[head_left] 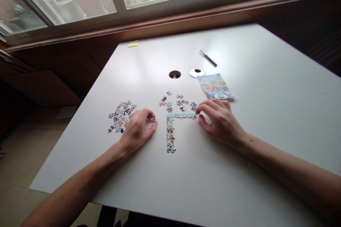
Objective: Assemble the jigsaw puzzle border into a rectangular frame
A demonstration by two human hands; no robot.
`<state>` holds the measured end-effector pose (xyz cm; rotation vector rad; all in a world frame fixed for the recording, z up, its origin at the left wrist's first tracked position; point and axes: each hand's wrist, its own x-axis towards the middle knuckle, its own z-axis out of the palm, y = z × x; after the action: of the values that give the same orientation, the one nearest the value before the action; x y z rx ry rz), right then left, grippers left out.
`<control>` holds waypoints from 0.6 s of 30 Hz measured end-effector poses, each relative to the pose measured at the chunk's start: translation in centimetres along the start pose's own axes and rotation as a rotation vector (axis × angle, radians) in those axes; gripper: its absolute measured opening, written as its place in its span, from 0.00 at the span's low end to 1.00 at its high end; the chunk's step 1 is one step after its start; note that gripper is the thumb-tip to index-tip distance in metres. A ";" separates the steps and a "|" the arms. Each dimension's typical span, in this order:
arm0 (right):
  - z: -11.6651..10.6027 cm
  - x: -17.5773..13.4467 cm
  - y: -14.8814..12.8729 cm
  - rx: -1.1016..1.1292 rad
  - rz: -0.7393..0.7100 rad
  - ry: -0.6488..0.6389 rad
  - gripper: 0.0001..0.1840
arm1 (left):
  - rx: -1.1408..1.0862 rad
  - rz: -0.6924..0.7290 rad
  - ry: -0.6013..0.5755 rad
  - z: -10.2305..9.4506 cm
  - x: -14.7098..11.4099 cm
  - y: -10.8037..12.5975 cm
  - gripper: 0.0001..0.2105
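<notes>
My left hand (139, 126) pinches a small jigsaw puzzle piece (155, 121) between thumb and index finger, just right of a heap of loose puzzle pieces (122, 113). Two joined strips of pieces form a corner: a light-blue top strip (182, 116) and a colourful side strip (169, 134) running toward me. At the right end of the top strip, my right hand (220, 120) has its thumb and index fingertips close around the end piece. Several single pieces (182, 108) lie scattered just beyond the top strip.
A printed picture sheet (217, 86) lies beyond my right hand, with a dark pen (208, 58) farther back. The white table (149, 184) has a round cable hole (175, 75) and a metal ring cover (196, 73). A yellow sticky note (133, 44) marks the far edge, below the window.
</notes>
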<state>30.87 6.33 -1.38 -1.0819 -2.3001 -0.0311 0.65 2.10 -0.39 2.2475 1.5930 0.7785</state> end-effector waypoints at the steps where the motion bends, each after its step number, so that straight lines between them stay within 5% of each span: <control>1: 0.0 0.0 0.0 -0.012 0.024 0.003 0.08 | -0.011 -0.011 0.004 0.0 0.0 0.0 0.08; 9: 0.5 -0.1 0.9 -0.055 0.284 0.042 0.09 | -0.061 0.003 0.070 -0.3 0.0 0.5 0.08; 18: 0.9 -0.2 1.2 -0.008 0.333 0.062 0.15 | -0.069 -0.008 0.077 -0.2 0.0 0.4 0.09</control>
<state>31.42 7.24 -2.52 -1.4336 -2.0405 0.0558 0.83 1.95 -0.03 2.1859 1.5833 0.9142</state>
